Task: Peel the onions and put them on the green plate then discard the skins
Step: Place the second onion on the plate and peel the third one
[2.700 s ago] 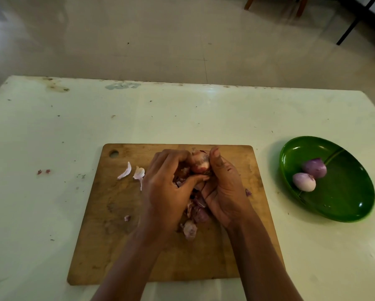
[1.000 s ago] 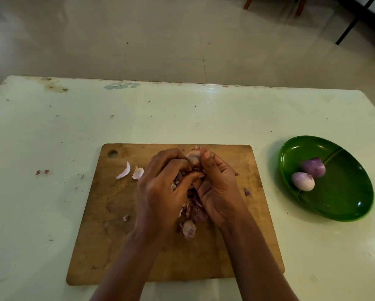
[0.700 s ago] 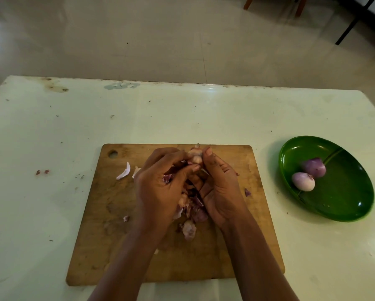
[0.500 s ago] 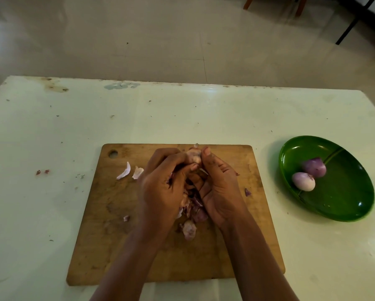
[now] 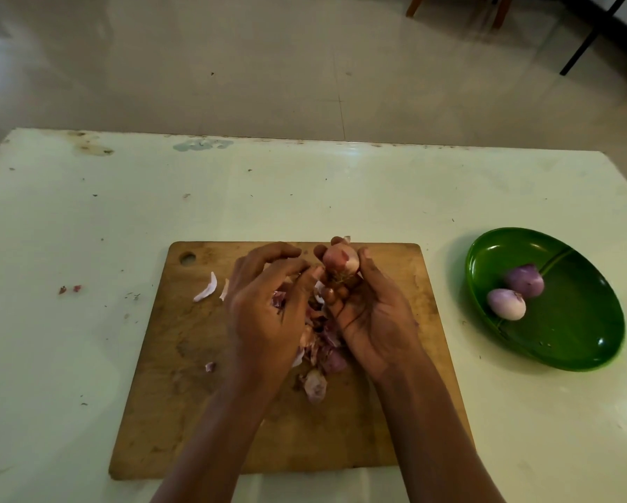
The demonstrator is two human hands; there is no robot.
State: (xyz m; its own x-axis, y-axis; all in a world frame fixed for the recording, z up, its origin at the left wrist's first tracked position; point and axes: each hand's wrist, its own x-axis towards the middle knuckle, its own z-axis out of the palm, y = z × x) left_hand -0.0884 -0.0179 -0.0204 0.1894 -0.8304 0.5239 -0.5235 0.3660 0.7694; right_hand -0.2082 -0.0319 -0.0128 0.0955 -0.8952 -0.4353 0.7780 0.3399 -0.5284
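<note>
The right hand (image 5: 373,314) holds the onion (image 5: 341,261) in a fingertip grip above the cutting board (image 5: 232,430). The curled left hand (image 5: 268,303) has just drawn back, exposing the onion; whether it holds skin, I cannot tell. Two peeled onions (image 5: 506,303) lie on the green plate (image 5: 576,339), so peeling looks nearly done.

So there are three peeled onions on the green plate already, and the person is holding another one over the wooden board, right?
Not quite. The head view shows two peeled onions on the green plate, not three. The rest holds: the right hand holds another onion over the wooden board, with the left hand working at its base.
</note>
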